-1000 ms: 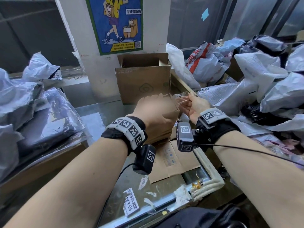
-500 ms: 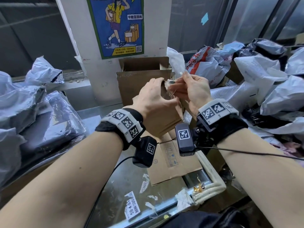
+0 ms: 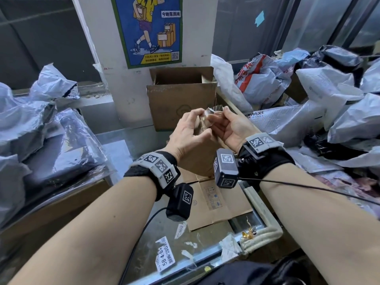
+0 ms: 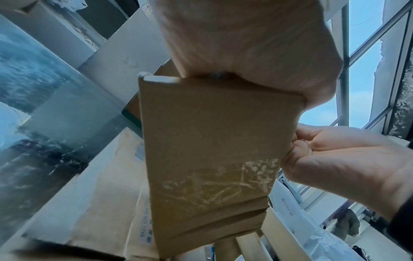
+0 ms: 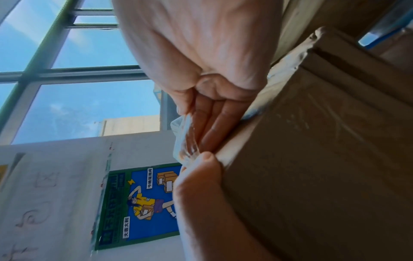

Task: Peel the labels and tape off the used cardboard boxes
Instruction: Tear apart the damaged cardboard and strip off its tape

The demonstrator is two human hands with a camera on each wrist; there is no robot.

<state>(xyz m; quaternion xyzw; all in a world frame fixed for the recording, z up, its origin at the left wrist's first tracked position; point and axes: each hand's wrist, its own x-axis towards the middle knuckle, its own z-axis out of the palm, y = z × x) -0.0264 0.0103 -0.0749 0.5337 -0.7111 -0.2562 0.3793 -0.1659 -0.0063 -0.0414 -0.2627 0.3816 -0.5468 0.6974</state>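
Now the two hands sit a little lower in the centre of the head view than half a second ago, and the clear tape [image 3: 211, 113] is stretched between them rather than bunched at the fingertips. A second back, the right hand was drawing the strip out low beside the flattened box; since then both hands have risen to chest height in front of the open carton [image 3: 181, 99]. Judgement: the strip appears to be free of the cardboard, or nearly so, and is being gathered for disposal; tape residue remains on the panel.

The left hand [image 3: 190, 130] clamps the folded cardboard box [image 4: 208, 159] between palm and thumb, panel hanging downward, while its forefinger and thumb pinch one end of the tape. The right hand [image 3: 232, 126], palm turned inward, pinches the other end, the remaining fingers [image 5: 212, 123] lying straight and pressed together behind the film. Both forearms converge from the lower corners of the frame.

The box is held above the desk [image 3: 127, 153], over another flattened carton [image 3: 222, 204]. Peeled label scraps [image 3: 166, 258] lie at the lower centre.
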